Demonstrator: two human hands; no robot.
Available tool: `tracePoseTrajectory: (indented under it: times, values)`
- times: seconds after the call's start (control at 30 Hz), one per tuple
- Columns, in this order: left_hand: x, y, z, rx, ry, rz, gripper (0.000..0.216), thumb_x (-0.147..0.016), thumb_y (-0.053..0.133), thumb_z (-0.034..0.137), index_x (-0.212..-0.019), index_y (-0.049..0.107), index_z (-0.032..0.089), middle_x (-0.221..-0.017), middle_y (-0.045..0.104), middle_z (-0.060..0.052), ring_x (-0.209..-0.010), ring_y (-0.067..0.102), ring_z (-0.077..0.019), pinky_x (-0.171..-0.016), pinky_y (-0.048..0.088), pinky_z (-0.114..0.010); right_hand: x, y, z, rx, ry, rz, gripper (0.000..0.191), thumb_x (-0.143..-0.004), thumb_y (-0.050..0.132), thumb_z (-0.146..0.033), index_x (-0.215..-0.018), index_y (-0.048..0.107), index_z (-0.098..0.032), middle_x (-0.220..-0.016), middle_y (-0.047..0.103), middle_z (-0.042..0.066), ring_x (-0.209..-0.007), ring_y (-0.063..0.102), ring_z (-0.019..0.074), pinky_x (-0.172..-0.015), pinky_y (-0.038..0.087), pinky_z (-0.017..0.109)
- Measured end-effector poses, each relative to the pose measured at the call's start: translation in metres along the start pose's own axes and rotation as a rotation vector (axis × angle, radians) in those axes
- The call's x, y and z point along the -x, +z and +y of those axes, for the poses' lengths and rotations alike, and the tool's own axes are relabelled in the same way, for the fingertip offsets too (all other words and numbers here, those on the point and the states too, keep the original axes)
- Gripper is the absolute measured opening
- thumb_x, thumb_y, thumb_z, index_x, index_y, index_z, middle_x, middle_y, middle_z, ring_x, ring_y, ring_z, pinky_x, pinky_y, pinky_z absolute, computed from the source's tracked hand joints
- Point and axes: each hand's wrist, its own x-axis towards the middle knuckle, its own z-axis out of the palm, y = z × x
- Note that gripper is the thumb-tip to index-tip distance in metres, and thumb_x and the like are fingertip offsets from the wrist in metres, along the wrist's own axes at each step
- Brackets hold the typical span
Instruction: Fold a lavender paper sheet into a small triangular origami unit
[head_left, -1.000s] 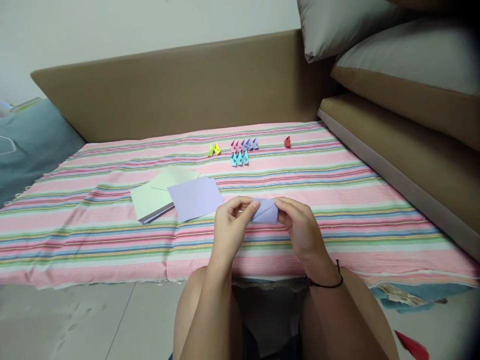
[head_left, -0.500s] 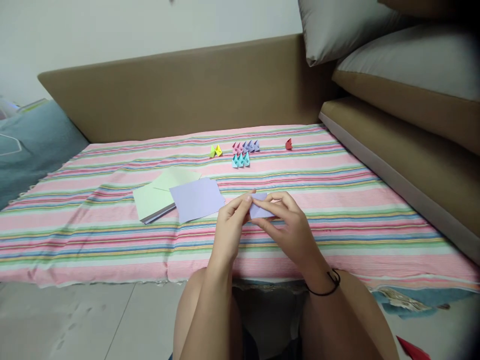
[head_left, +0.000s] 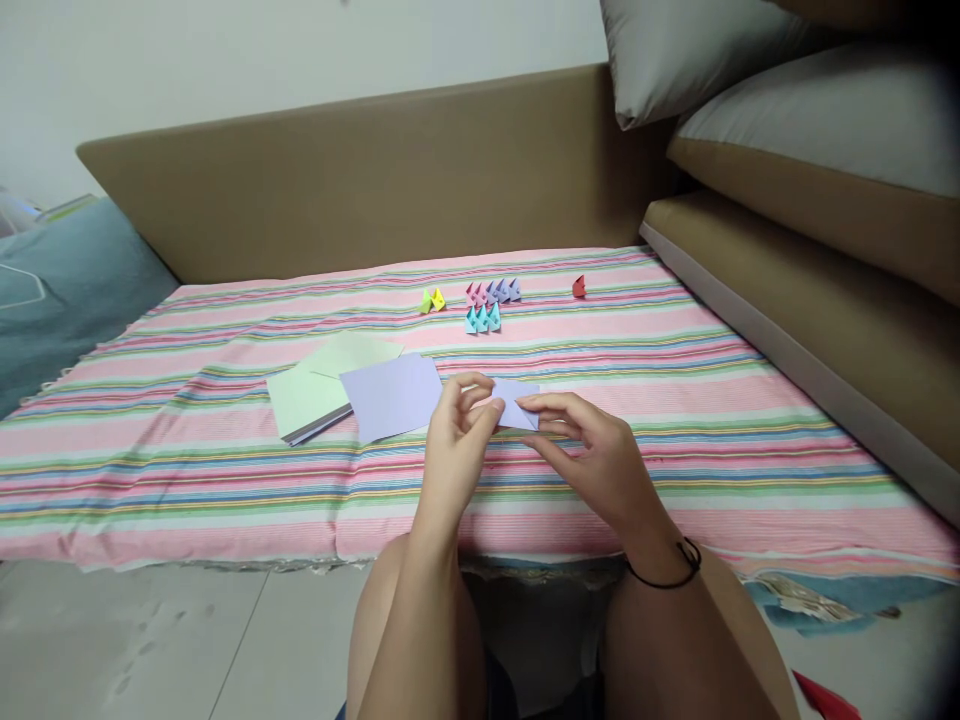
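Note:
Between my two hands is a small folded piece of lavender paper, held just above the striped cloth. My left hand pinches its left side, thumb on top. The fingers of my right hand close on its right side, and a fold line runs near there. Left of my hands lies a flat lavender sheet, partly over a stack of light green paper. Farther back stand small folded paper pieces: pink, lavender, turquoise, yellow-green and one red.
The pink striped cloth covers the seat, with a brown backrest behind. Stacked cushions rise on the right, and a blue-grey cushion sits at the left. A red object shows at the lower right by my leg.
My hands have moved slightly apart, the right one shifting right and the left one a little left. More of the folded lavender paper now shows between them.

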Motion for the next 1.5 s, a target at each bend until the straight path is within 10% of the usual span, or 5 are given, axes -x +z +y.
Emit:
tracePoseTrajectory:
  times: [1.5]
  values:
    - [0.004,-0.002,0.010,-0.034,-0.027,-0.181,0.012,-0.076,0.066,0.022,-0.086,0.065,0.017,-0.083,0.065,-0.003,-0.072,0.061,-0.0132,-0.066,0.048,-0.024,0.001,-0.025,0.000,-0.029,-0.040,-0.038,0.034,-0.077,0.070,-0.028,-0.111,0.067,-0.028,-0.111,0.062,0.006,-0.100,0.062,0.0215,-0.080,0.061,0.037]
